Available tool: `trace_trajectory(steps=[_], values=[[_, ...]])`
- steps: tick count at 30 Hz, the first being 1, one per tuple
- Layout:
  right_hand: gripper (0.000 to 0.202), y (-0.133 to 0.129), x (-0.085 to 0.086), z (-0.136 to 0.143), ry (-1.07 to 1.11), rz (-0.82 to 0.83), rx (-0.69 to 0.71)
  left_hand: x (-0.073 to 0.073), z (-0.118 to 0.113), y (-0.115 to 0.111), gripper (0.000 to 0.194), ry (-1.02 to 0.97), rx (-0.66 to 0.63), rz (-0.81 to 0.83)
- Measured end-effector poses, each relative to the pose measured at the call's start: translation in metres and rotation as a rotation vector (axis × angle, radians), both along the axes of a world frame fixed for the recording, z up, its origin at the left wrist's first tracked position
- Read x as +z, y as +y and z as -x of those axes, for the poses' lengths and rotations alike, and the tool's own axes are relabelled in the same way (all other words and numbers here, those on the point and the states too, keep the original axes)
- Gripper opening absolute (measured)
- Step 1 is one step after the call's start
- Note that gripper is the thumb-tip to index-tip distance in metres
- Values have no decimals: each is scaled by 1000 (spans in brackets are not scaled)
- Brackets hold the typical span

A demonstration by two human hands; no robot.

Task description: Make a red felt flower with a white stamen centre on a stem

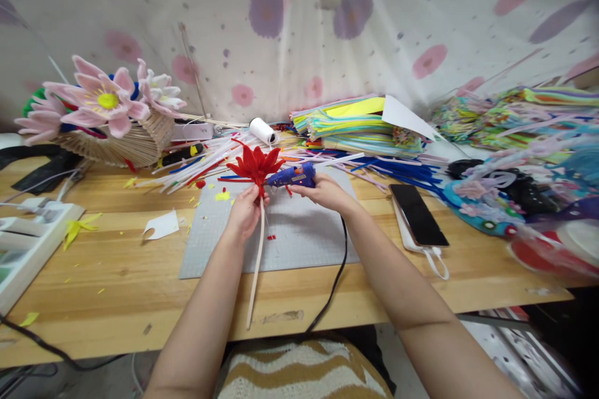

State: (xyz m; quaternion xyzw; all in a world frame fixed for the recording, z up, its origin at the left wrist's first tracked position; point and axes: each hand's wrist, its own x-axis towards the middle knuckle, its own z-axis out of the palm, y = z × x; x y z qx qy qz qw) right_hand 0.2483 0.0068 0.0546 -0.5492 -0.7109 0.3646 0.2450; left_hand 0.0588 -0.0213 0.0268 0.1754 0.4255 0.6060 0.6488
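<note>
A red pipe-cleaner flower (256, 164) stands upright on a pale stick stem (256, 268) over the mat. My left hand (245, 212) is closed around it just below the petals. In my right hand (324, 192) is a blue glue gun (294, 176) with a glue stick (340, 160) poking out of its back. Its nozzle points left at the base of the flower, close to my left fingertips; whether it touches cannot be made out. A black cord (337, 280) runs from the gun down over the table's front edge.
A grey cutting mat (210, 255) lies below my hands. Behind are loose pipe cleaners (210, 165), bundled ones (360, 128) and a white thread spool (262, 131). Pink flowers (105, 100) in a basket stand at left, near a white tray (42, 234). A phone (418, 215) lies at right.
</note>
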Motion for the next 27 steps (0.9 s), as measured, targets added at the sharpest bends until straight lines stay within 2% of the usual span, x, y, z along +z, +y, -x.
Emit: trace_trajectory(steps=[4,11,18,23,27], values=[[45,1,2,2,-7,-15,-34,1,-1,0,9,-9,7,12],[45,0,1,-2,18,-1,45,-3,1,1,11,16,-18,-23],[47,3,2,-1,-20,-21,-15,0,0,1,11,-9,6,9],[44,3,3,-2,26,44,47,1,-1,1,13,-27,-5,4],[44,-2,6,-14,104,93,23,1,0,1,20,-32,4,17]])
